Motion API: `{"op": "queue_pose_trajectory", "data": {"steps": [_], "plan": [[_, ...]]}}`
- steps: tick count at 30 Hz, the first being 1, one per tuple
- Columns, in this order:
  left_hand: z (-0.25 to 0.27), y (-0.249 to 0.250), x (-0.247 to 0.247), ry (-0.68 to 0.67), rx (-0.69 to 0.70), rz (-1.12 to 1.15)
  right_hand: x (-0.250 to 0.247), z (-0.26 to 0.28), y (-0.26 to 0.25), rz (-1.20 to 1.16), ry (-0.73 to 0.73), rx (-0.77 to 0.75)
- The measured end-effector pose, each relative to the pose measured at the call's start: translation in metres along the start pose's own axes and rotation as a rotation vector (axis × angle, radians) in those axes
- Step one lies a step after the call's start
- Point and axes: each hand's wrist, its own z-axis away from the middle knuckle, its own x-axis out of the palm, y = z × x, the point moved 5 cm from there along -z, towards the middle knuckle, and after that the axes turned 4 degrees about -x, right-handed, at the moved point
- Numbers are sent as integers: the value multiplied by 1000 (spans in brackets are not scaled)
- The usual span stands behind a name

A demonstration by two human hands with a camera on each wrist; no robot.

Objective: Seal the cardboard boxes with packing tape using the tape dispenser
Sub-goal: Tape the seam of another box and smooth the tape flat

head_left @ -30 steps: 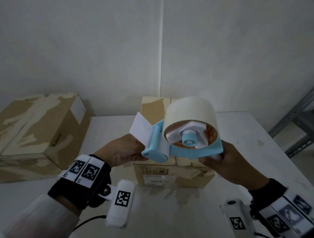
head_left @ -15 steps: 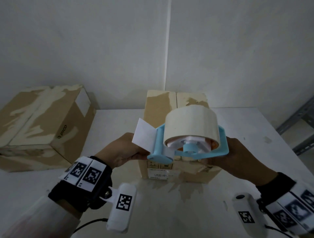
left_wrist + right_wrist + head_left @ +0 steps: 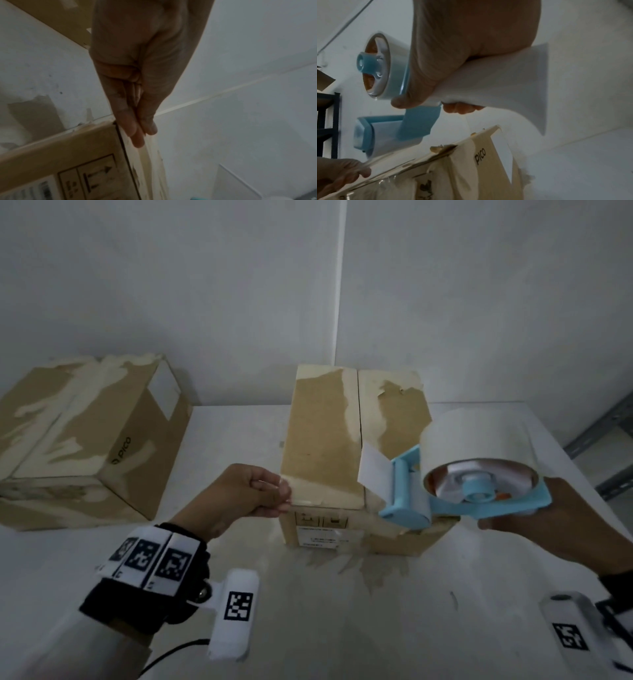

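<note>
Side box (image 3: pixel 78 433): cardboard, at the table's (image 3: pixel 342 628) far left edge, well apart from both hands.
Left hand (image 3: pixel 239 498): at the near left corner of the middle box's top; thumb and fingertips (image 3: pixel 137 135) pressed together, apparently pinching a clear strip of tape that shows in the right wrist view; the tape itself is too faint to confirm.
Middle box (image 3: pixel 342 440): cardboard, at the table's centre toward the far edge; its flaps meet in a seam (image 3: pixel 359 419) that runs from near edge to far edge.
Tape dispenser (image 3: pixel 462 491): blue, carrying a full roll, held above the box's near right corner with its roller end pointing left.
Right hand (image 3: pixel 534 518): wrapped round the dispenser's white handle (image 3: pixel 496 75).
Key relation: the seam lies between the hands, nearer the dispenser; judged from this, the dispenser must line up on the seam's near end and travel away along it.
</note>
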Motion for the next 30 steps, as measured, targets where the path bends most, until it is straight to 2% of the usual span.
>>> {"op": "queue_pose_trajectory", "data": {"steps": [9, 24, 30], "plan": [[-5, -11, -22, 101, -4, -89, 19, -7, -6, 82, -17, -21], [-17, -29, -28, 76, -59, -43, 30, -13, 3, 168, -41, 17], [-25, -43, -16, 49, -114, -7, 33, -14, 9, 99, -72, 54]]}}
